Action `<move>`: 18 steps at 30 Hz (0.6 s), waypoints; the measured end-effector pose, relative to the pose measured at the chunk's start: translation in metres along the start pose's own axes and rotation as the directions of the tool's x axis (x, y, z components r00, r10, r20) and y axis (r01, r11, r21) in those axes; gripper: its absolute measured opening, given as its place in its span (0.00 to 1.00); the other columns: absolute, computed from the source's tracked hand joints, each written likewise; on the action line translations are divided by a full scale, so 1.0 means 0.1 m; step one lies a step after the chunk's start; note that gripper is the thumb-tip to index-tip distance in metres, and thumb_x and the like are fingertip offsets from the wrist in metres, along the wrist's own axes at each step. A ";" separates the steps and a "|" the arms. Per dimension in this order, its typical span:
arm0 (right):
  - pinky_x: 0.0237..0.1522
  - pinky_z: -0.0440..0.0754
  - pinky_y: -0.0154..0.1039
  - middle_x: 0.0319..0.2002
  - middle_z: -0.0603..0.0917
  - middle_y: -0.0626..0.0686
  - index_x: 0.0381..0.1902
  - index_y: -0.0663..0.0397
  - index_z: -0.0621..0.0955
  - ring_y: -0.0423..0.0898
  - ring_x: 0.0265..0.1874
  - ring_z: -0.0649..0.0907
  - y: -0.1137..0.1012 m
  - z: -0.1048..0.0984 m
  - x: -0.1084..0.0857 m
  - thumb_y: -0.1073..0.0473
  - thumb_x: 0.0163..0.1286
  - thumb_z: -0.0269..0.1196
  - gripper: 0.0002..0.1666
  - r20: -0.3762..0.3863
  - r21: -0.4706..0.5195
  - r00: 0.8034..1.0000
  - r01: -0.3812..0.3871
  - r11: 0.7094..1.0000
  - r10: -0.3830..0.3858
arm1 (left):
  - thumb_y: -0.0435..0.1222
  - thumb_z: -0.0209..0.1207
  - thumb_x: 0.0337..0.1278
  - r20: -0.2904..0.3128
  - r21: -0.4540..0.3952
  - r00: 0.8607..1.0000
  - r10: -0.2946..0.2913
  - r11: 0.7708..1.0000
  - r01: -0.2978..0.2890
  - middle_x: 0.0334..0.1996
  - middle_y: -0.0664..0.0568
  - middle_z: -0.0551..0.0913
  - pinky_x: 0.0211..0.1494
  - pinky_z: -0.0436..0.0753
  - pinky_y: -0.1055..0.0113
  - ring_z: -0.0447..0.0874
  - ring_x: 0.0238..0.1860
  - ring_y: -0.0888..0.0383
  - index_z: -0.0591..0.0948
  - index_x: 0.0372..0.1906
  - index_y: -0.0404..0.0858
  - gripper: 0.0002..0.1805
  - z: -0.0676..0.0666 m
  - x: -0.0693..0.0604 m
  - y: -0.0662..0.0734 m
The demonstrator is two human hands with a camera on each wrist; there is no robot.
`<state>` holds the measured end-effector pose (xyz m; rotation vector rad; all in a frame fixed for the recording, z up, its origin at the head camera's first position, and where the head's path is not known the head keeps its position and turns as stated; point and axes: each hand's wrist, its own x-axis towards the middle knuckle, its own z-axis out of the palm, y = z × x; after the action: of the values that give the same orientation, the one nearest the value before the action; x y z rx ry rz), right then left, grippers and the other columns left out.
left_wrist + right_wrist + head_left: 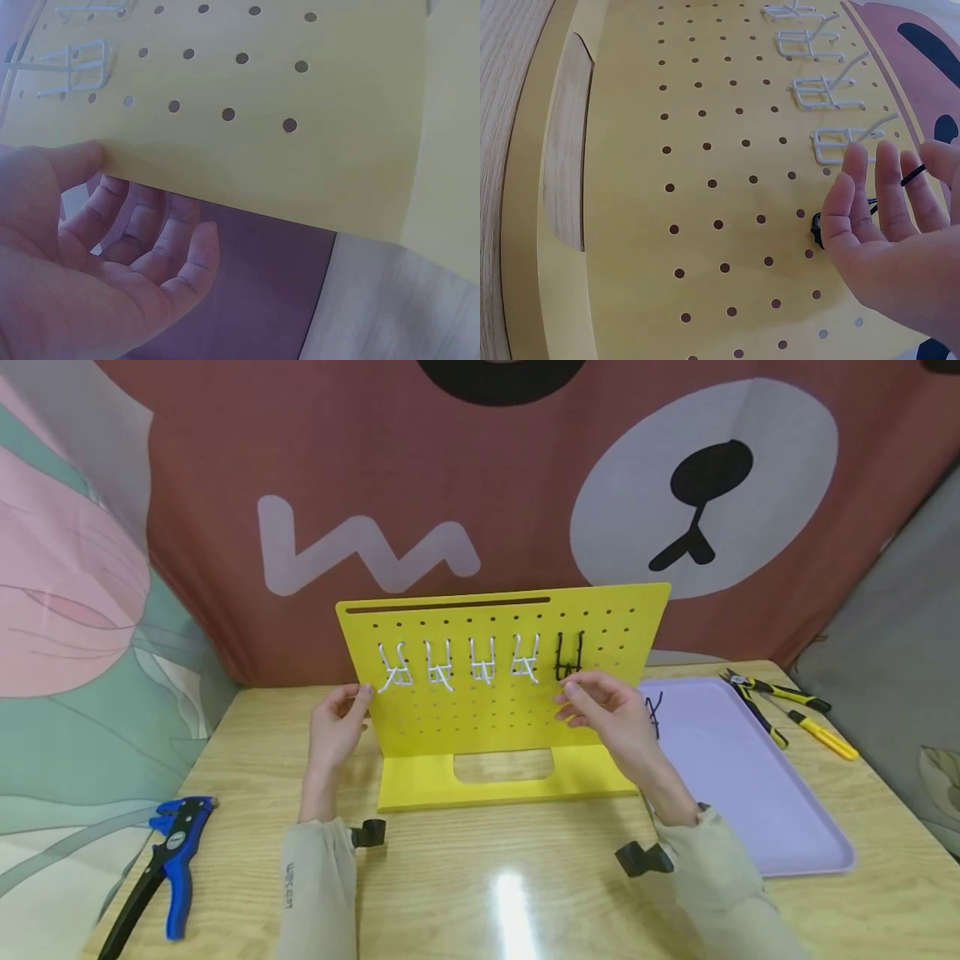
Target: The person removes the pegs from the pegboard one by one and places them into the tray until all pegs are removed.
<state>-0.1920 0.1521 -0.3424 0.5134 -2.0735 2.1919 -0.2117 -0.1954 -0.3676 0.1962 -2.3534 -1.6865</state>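
Note:
A yellow pegboard [465, 727] stands upright on its folded base, with a row of several white wire hooks [482, 670] across its upper part. At the right end of that row hangs a black wire hook [568, 660]. My left hand [339, 727] holds the board's left edge, thumb on the front and the other fingers behind, as the left wrist view shows. My right hand [611, 718] is at the black hook, pinching its projecting prong; in the right wrist view the fingers [889, 195] partly hide this hook.
A lilac tray [750, 802] lies at the right, holding another black hook [654, 714]. Beyond its far right edge are yellow-and-black pliers [780, 693] and a yellow-handled tool [825, 735]. A blue-and-black wire stripper [176, 852] lies at the left. A printed cloth hangs behind.

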 end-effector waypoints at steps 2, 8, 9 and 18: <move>0.36 0.83 0.37 0.35 0.86 0.50 0.45 0.60 0.80 0.45 0.31 0.85 0.01 0.01 0.00 0.61 0.72 0.58 0.09 0.000 -0.001 1.000 0.000 1.000 0.000 | 0.46 0.53 0.69 -0.003 -0.004 1.000 -0.003 1.000 0.003 0.40 0.44 0.81 0.38 0.79 0.72 0.78 0.36 0.61 0.78 0.52 0.31 0.22 0.00 0.00 0.00; 0.36 0.83 0.37 0.40 0.85 0.54 0.46 0.67 0.78 0.45 0.31 0.84 0.02 0.00 0.00 0.61 0.71 0.59 0.12 -0.013 0.013 1.000 -0.010 1.000 0.010 | 0.48 0.53 0.69 0.005 0.002 1.000 -0.020 1.000 0.020 0.41 0.44 0.81 0.42 0.80 0.68 0.78 0.37 0.61 0.78 0.53 0.32 0.24 0.00 -0.01 0.00; 0.36 0.83 0.37 0.40 0.85 0.53 0.46 0.67 0.78 0.44 0.31 0.84 0.02 0.00 0.00 0.61 0.71 0.59 0.13 -0.014 0.015 1.000 -0.014 1.000 0.014 | 0.48 0.53 0.69 0.007 0.001 1.000 -0.025 1.000 0.025 0.42 0.44 0.81 0.42 0.80 0.67 0.78 0.37 0.61 0.77 0.54 0.32 0.24 0.00 -0.01 0.00; 0.37 0.83 0.37 0.45 0.84 0.53 0.51 0.68 0.78 0.45 0.32 0.84 0.01 -0.02 -0.02 0.58 0.73 0.58 0.18 0.008 -0.026 1.000 -0.024 0.999 0.024 | 0.48 0.53 0.68 0.006 -0.018 1.000 -0.028 0.999 0.029 0.41 0.46 0.80 0.44 0.80 0.64 0.78 0.38 0.61 0.77 0.53 0.32 0.23 0.01 -0.01 0.00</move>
<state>-0.1912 0.1545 -0.3440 0.4981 -2.1203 2.1766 -0.2109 -0.1948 -0.3683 0.2230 -2.3495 -1.7227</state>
